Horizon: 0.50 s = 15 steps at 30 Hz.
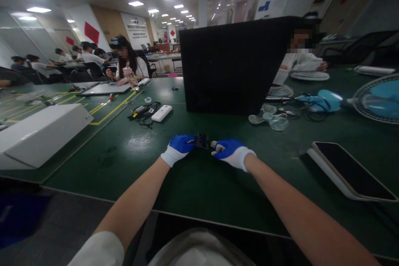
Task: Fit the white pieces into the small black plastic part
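My left hand (181, 144), in a blue and white work glove, is closed on a small black part (202, 141) of a kind I cannot make out. It is held just above the green table (187, 187). To its right, my right hand (230, 149) wears a matching glove. Its fingers are curled together near the part, with a narrow gap between them and it. Whether anything sits in those fingertips is too small to tell.
A big black box-like panel (230, 70) stands ahead. Clear fan blades (270, 119), blue fan parts (326, 100) and a tablet-like device (352, 170) lie rightward. Leftward are a white box (46, 131), cables (141, 112) and a white power bank (162, 113). People sit across the tables.
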{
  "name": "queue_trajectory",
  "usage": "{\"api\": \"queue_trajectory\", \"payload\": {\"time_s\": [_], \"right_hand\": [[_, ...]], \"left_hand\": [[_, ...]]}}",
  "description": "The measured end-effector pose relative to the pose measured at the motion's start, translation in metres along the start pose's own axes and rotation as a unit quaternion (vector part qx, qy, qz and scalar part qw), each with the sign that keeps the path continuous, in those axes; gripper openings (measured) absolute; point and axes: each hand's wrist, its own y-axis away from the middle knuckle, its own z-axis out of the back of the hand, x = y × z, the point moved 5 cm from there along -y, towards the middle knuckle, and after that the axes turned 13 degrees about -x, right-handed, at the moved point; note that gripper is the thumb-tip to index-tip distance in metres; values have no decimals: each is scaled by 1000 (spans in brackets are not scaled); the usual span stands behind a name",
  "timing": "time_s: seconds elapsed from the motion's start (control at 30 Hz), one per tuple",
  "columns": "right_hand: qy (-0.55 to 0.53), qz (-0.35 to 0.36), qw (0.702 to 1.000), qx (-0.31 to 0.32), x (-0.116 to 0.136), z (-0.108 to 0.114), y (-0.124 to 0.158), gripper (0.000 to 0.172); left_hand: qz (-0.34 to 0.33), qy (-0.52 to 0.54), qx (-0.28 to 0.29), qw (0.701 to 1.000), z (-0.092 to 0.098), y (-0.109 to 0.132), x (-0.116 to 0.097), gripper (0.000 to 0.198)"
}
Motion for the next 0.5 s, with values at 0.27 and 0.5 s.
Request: {"api": "queue_trajectory", "payload": {"time_s": [0.27,0.5], "right_hand": [[26,33,992,-118,15,9,5,42],[91,2,989,-114,23,-1,8,38]], "left_hand": [[-39,5,5,999,-7,4,-14,26],[-66,45,20,997,-9,8,-25,28]]}}
